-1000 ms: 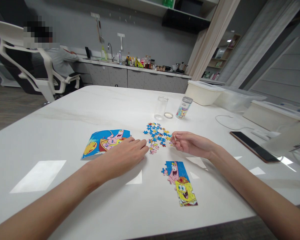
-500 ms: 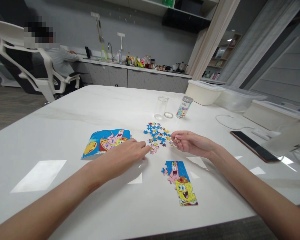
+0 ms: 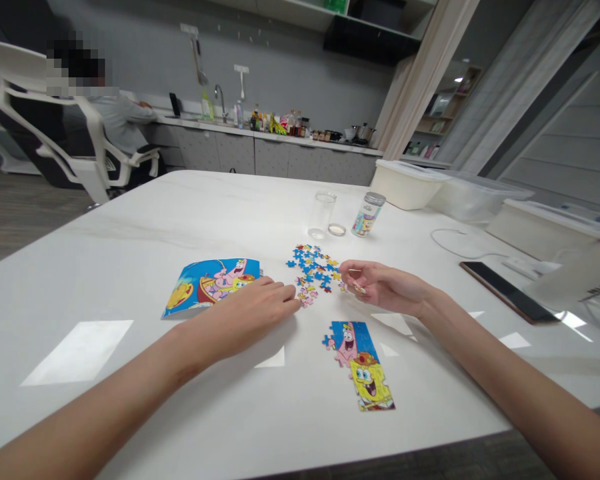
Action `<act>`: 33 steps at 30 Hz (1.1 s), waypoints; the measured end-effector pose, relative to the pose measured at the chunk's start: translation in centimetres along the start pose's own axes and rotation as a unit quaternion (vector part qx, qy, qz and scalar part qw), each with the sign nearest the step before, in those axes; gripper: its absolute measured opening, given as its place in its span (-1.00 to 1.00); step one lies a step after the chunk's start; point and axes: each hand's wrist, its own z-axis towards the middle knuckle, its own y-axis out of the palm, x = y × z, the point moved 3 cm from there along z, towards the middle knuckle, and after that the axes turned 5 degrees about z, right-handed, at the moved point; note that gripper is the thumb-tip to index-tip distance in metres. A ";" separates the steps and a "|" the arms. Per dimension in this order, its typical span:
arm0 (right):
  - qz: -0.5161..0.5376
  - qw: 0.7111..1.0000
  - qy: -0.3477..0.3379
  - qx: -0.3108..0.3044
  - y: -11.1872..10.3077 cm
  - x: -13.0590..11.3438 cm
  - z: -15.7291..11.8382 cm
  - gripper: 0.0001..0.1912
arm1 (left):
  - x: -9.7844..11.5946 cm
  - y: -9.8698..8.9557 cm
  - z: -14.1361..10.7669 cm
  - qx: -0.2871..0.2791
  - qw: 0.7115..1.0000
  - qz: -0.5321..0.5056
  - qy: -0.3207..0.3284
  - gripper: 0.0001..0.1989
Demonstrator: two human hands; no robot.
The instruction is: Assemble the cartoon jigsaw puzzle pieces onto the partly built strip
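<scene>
My right hand [image 3: 373, 283] pinches a small puzzle piece [image 3: 359, 289] between thumb and fingers, just right of the loose pile. Resting low over the table, my left hand [image 3: 265, 305] has its fingers bent together, their tips beside a few pink puzzle pieces [image 3: 307, 296]; whether it grips anything is hidden. Between and beyond both hands lies a pile of loose, mostly blue puzzle pieces [image 3: 314, 265]. Nearer to me is a joined section of puzzle [image 3: 363, 367] with a pink starfish and a yellow sponge character. A picture sheet [image 3: 213, 283] lies curved, partly behind my left hand.
Behind the pile stand a clear jar [image 3: 323, 215], a round lid [image 3: 337, 230] and a printed can [image 3: 368, 215]. On the right are a phone [image 3: 507, 291], a white cable [image 3: 460, 252] and storage boxes [image 3: 410, 183]. Someone sits in a white chair [image 3: 97, 143] at far left.
My right hand has turned slightly, and the piece in it now shows lower, nearer the thumb. My left fingers have shifted very little beside the pink pieces.
</scene>
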 end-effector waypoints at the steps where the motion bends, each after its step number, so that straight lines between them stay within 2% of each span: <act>1: -0.001 1.000 0.002 -0.004 0.0 0.0 0.0 -0.70 | 0.0 0.1 0.0 0.003 1.000 0.007 0.003 -0.77; 4: -0.003 1.000 0.014 -0.011 -0.3 0.2 -0.1 -0.64 | 0.0 0.2 0.1 0.014 1.000 0.008 -0.002 -0.76; 7: 0.002 1.000 0.021 -0.004 -0.5 0.3 0.0 -0.68 | 0.1 0.0 0.3 0.012 1.000 -0.004 -0.009 -0.74; 15: 0.021 0.999 -0.011 0.030 -0.5 0.2 0.2 -0.73 | 0.2 0.3 0.4 0.011 0.999 -0.026 -0.021 -0.77; 19: 0.026 0.999 -0.001 0.045 -0.7 0.4 0.2 -0.70 | 0.2 0.4 0.3 0.033 0.998 -0.050 -0.020 -0.74; 24: 0.016 0.999 -0.005 0.050 -0.7 0.3 0.2 -0.64 | 0.2 0.5 0.2 0.025 0.999 -0.043 -0.018 -0.76; 29: 0.013 0.998 -0.017 0.067 -0.4 0.1 0.2 -0.72 | 0.2 0.5 0.3 0.023 0.999 -0.043 -0.014 -0.78; 33: 0.015 0.997 -0.019 0.067 -0.5 0.1 0.3 -0.69 | 0.2 0.4 0.3 0.027 0.998 -0.052 -0.015 -0.77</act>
